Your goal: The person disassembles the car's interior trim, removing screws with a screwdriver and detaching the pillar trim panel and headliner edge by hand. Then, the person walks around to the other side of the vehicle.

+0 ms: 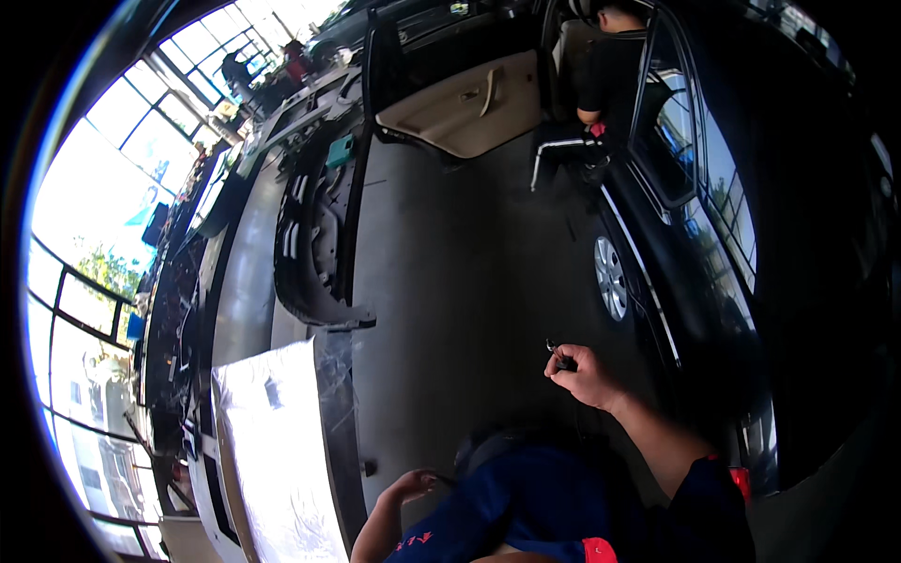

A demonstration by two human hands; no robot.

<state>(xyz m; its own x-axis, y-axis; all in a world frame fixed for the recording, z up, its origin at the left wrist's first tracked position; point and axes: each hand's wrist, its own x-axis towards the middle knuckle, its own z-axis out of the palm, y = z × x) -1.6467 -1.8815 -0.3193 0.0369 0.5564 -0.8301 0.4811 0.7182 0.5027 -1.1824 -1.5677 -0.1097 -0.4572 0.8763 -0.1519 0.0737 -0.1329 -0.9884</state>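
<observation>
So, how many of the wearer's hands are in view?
2: the bare left hand, left of the dark-blue clothing; the bare right hand, higher, holding a small black object.

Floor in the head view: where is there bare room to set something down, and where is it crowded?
Bare: the grey floor between the bumper and the silver wheel. Crowded: beside the open door, where a co-worker is.
</observation>
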